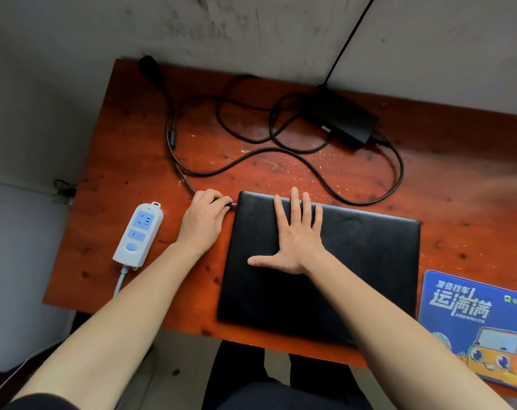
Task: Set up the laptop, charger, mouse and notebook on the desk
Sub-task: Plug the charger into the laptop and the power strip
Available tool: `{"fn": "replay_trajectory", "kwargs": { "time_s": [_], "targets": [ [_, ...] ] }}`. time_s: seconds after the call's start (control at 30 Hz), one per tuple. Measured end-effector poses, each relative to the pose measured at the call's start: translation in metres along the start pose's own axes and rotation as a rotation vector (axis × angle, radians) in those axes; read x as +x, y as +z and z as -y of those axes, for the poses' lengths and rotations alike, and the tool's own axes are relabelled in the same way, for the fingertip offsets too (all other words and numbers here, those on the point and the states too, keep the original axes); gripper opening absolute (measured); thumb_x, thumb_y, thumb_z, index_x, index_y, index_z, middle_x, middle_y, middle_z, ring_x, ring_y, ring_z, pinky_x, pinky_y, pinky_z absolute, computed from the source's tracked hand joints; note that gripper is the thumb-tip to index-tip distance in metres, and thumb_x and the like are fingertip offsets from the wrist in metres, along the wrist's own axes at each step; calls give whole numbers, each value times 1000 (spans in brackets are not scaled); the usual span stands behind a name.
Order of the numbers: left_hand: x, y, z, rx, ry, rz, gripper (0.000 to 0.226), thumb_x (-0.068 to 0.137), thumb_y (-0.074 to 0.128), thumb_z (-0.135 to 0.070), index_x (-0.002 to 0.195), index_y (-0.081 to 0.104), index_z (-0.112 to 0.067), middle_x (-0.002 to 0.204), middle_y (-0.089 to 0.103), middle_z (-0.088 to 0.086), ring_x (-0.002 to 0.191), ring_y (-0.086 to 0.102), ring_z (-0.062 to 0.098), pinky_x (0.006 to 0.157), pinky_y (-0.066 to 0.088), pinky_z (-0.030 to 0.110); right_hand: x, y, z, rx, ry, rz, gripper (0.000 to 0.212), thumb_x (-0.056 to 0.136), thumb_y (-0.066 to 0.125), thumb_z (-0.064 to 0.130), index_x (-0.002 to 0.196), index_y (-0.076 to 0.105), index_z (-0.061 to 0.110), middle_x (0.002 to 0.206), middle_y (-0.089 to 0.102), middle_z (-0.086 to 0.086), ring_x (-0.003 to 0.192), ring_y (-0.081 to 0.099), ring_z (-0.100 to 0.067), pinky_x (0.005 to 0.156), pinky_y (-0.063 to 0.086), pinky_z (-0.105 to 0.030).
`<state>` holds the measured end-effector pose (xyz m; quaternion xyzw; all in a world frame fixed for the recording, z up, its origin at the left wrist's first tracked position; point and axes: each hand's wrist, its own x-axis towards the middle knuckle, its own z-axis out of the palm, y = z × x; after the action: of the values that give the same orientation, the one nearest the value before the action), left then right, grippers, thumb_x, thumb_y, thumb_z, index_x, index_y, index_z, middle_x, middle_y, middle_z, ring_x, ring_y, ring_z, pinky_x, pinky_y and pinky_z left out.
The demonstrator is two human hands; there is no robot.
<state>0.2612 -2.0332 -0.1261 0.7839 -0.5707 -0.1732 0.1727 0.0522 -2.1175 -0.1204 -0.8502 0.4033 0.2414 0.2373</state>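
Seating the plug (233, 205) is best done straight, not angled, with the closed laptop (354, 276) at the desk's near edge held down by the right hand (295, 241), laid flat on the lid with fingers spread wide, while the connector is pinched by the curled fingers of the left hand (202, 223) at the laptop's left rear corner. A white power strip (139, 235) lies to the left and a blue mouse pad (470, 321) to the right on the red-brown, fleck-strewn desk (103, 202). Farther back, the cable (280, 152) is looped to the black charger brick (343, 119) below a scuffed grey wall (251, 25).
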Motion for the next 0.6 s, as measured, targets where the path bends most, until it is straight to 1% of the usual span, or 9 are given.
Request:
{"fn": "replay_trajectory", "kwargs": {
  "time_s": [0.13, 0.33, 0.47, 0.53, 0.6],
  "targets": [
    [3, 0, -1, -8, 45, 0, 21, 96, 60, -8, 114, 70, -3, 104, 65, 9, 99, 55, 26, 79, 54, 41, 1, 3, -1, 6, -2, -16, 148, 47, 32, 108, 149, -35, 26, 155, -43, -17, 141, -41, -42, 111, -27, -60],
    [7, 1, -1, -1, 110, 6, 20, 94, 62, -3, 111, 71, 0, 102, 67, 11, 98, 57, 28, 80, 53, 39, 3, 4, 1, -6, 6, -28, 148, 45, 29, 109, 148, -37, 26, 155, -43, -17, 142, -40, -42, 111, -26, -60],
    [10, -3, 0, 14, 127, 21, 23, 94, 63, -9, 115, 70, -3, 106, 66, 9, 102, 57, 25, 81, 54, 38, 3, 3, 0, 0, 9, -25, 149, 44, 28, 110, 147, -38, 26, 155, -44, -17, 141, -41, -42, 112, -25, -60],
    [11, -7, 8, 72, 132, 25, 29, 93, 65, -15, 120, 68, -5, 110, 65, 9, 105, 57, 25, 84, 54, 38, 3, 3, 0, 0, 12, -21, 149, 44, 28, 110, 149, -36, 26, 155, -44, -17, 141, -41, -42, 112, -25, -60],
    [13, -12, 18, 133, 131, 7, 30, 91, 69, -19, 118, 69, -5, 108, 65, 10, 103, 58, 27, 82, 54, 41, 2, 3, 0, -3, 13, -18, 149, 44, 29, 110, 149, -35, 25, 155, -43, -17, 142, -41, -42, 112, -24, -61]
  ]
}}
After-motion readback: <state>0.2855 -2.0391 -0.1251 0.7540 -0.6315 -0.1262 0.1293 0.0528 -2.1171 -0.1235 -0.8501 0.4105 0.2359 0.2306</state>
